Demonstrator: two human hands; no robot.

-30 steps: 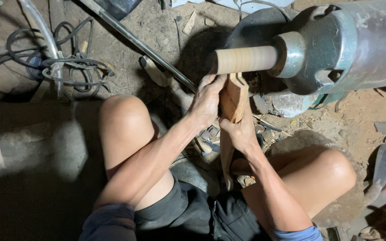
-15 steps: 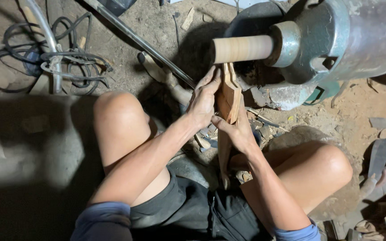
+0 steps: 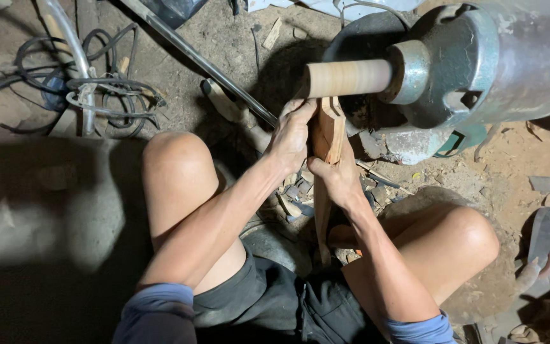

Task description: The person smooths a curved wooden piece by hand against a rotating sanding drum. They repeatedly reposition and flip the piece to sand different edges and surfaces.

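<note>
Head: two hands [image 3: 313, 156], one wooden tool [image 3: 327, 137]

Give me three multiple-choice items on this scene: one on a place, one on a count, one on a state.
1. Where does the wooden tool sit against the wooden cylinder?
A. Just under it
B. Lying on top of it
C. Far off by the cables

2. How many hands grip the tool?
A. None
B. One
C. Two

3. How is the cylinder held?
A. Loose on the ground
B. One end in the metal chuck, lying level
C. Upright on the person's knee

Answers:
1 A, the tool's top end comes up right below the cylinder.
2 C, the left hand and the right hand both close on it.
3 B, its right end goes into the chuck and the free end points left.
</note>
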